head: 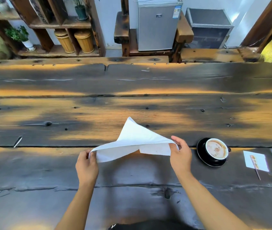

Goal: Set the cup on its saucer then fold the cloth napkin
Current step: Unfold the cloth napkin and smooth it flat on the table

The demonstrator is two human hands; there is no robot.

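A white cloth napkin [132, 140] is lifted off the dark wooden table [132, 103], stretched between both hands with its far corner pointing away. My left hand [86, 165] pinches its left corner and my right hand [180, 153] pinches its right corner. A black cup [216, 149] holding milky coffee stands on its black saucer [201, 155] just right of my right hand, apart from it.
A white paper slip [256, 161] with a thin stick [257, 173] across it lies right of the saucer. A small white stick [17, 142] rests at the left. Beyond the table's far edge stand shelves, two bamboo canisters [75, 41], plants and a mini fridge [157, 25].
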